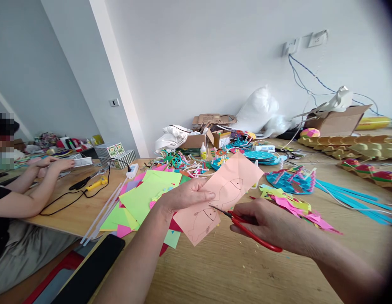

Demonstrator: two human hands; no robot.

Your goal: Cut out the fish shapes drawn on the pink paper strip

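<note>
"How are both grips?"

"My left hand is clamped on the pink paper, probably steadying it; my right hand is wrapped round the red scissors."

"Where's the paper?"

"Past my left thumb, blades between its 2 drawn fish, presumably sparing both outlines."

Passage: tabletop below scissors | left: paper stack (fanned) | right: pink scraps
</note>
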